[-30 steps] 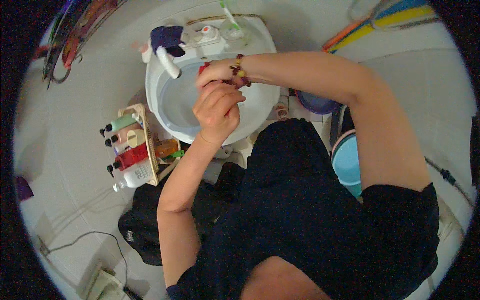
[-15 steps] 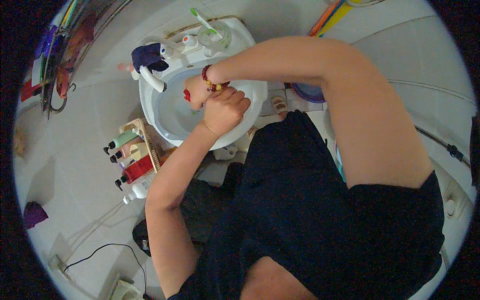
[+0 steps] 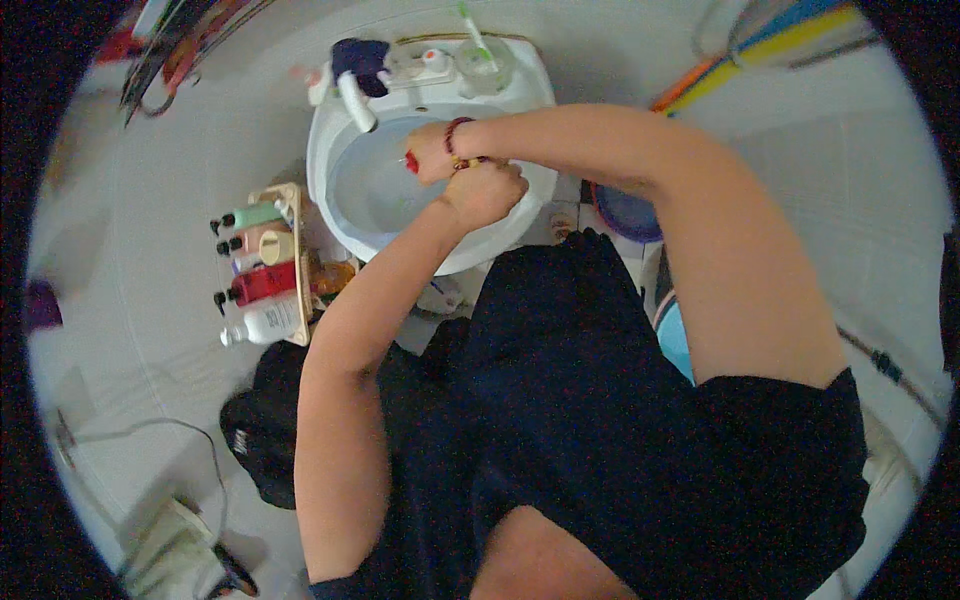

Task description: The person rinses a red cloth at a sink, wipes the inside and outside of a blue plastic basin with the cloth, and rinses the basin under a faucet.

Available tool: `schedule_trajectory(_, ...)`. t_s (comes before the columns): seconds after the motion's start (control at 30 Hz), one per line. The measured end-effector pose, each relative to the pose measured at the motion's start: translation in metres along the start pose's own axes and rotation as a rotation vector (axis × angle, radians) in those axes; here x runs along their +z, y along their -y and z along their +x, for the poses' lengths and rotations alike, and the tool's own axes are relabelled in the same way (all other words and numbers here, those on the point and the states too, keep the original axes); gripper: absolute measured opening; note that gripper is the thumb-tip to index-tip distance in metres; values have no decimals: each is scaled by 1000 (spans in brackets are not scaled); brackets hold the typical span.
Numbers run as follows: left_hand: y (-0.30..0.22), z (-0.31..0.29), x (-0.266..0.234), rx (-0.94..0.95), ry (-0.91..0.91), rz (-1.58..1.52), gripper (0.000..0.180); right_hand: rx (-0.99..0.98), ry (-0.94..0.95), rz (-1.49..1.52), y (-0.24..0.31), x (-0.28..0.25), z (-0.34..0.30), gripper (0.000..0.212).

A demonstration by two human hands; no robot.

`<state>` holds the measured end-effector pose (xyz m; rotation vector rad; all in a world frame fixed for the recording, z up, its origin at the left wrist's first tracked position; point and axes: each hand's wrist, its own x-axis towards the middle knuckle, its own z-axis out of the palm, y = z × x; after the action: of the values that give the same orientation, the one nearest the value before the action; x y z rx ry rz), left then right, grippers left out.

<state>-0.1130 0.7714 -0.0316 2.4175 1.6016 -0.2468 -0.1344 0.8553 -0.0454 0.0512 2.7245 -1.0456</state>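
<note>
In the head view, the right hand (image 3: 430,155), fingers bent over the washbasin (image 3: 318,172), holds a small red object (image 3: 411,162) of unclear kind. The left hand (image 3: 488,195) is curled closed against the right wrist, beside the beaded bracelet (image 3: 453,138); whether it grips anything is hidden. Nearby are a white spout (image 3: 357,104) and a toothbrush (image 3: 473,28).

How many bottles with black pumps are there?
3 in the rack left of the sink: green bottle highest in the picture, pink bottle below, red bottle lower. Others may be hidden.
</note>
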Motion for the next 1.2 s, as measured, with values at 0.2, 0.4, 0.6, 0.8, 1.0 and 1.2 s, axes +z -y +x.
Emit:
schedule_trajectory(0.2, 20, -49, -11, -173, -820, -174, 18, 168, -226, 916, -26, -22, -11, 25)
schedule_trajectory(0.4, 12, -87, -15, -816, -1179, -1996, 47, -82, -206, 1790, -38, -24, -41, 25)
schedule_trajectory(0.6, -12, -67, 29, -821, -1065, -1722, 55, -79, 93, 1150, -23, -42, -106, 43)
schedule_trajectory(0.8, -27, -42, 64, -930, -858, -1256, 53, -196, -364, 22, -102, -17, -127, 42)
schedule_trajectory(1.0, -61, -129, 142, -1258, -727, -1958, 38, -99, -297, -205, -86, 102, -151, 42)
schedule_trajectory(1.2, -103, -183, 177, -1477, -937, -2075, 25, -208, -139, -148, -1, 175, -112, 46)
